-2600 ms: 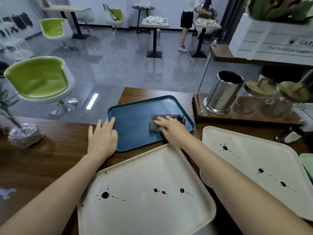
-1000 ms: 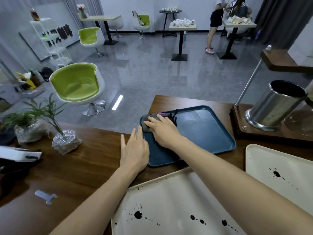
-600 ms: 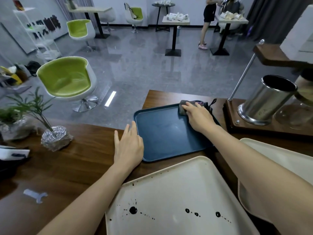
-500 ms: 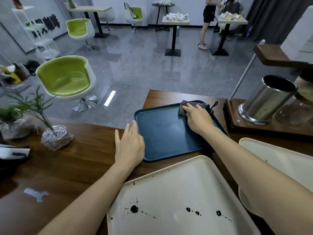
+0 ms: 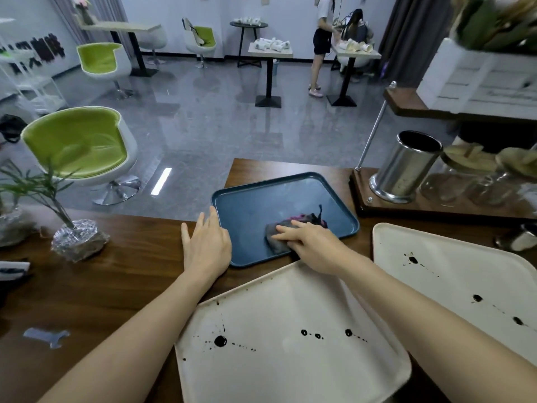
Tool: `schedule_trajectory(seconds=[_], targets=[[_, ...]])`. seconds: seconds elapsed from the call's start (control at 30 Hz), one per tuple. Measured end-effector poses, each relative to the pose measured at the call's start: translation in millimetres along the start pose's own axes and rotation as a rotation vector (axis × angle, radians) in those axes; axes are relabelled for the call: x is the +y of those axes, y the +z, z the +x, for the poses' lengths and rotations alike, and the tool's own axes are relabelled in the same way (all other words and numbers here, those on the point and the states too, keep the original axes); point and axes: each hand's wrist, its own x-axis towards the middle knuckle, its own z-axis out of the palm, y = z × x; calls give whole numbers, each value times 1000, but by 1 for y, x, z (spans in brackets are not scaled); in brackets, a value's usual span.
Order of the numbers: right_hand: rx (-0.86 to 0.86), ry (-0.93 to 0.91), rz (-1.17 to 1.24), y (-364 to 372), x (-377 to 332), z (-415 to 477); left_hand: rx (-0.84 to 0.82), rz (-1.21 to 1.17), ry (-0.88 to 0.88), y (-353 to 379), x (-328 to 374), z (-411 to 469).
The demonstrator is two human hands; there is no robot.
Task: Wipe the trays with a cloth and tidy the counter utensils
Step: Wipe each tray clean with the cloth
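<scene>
No text, label, brand, number or sign is legible. The white crate (image 5: pixel 465 82) at two o'clock carries a faint line of lettering on its front face, too blurred to read. The dark marks (image 5: pixel 37 50) on the wall at ten o'clock cannot be made out as characters. Both stained cream trays show ink blots only, no print.

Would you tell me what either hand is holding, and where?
Nothing gripped: right hand presses flat on the cloth; left hand rests beside the blue tray.
</scene>
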Motion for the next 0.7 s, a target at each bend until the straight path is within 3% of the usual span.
schedule_trajectory(seconds=[0.13,0.27,0.47,0.57,0.7], targets=[[82,178,-90,-14,44,-5,-4,-25,-3,-2,1,-1],[92,212,-170,-14,38,0,8,-21,-1,-4,4,-3],[75,26,-56,-1,-3,4,-55,-28,-38,-13,13,-3],[144,-36,13,-3,-8,5,-126,-29,-38,-25,11,-5],[278,-53,162,-25,-10,-5,-50,6,37,-36,12,-41]])
